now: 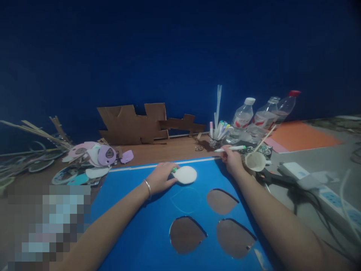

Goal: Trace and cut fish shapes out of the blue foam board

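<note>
My left hand (163, 177), with a bangle at its wrist, grips the pointed end of a white teardrop-shaped cutout (186, 175). A small green thing (174, 170), possibly a marker cap, shows at its fingers. Between the fingers of my right hand (231, 160) is a white marker (231, 149) with a green end, held nearly level above the board's far right corner. Beneath both hands lies a blue board (135, 226). It has three teardrop-shaped holes, through which brown shows, and a faint teardrop outline (185, 200) just below the white cutout.
Brown cardboard scraps (132, 124) lean against the blue wall. Clear bottles (244, 116) and a patterned cup (214, 143) of markers stand at the back right. Nearer are a paper cup (255, 162), a power strip (332, 199) and cables. Decorated paper pieces (93, 154) are piled left.
</note>
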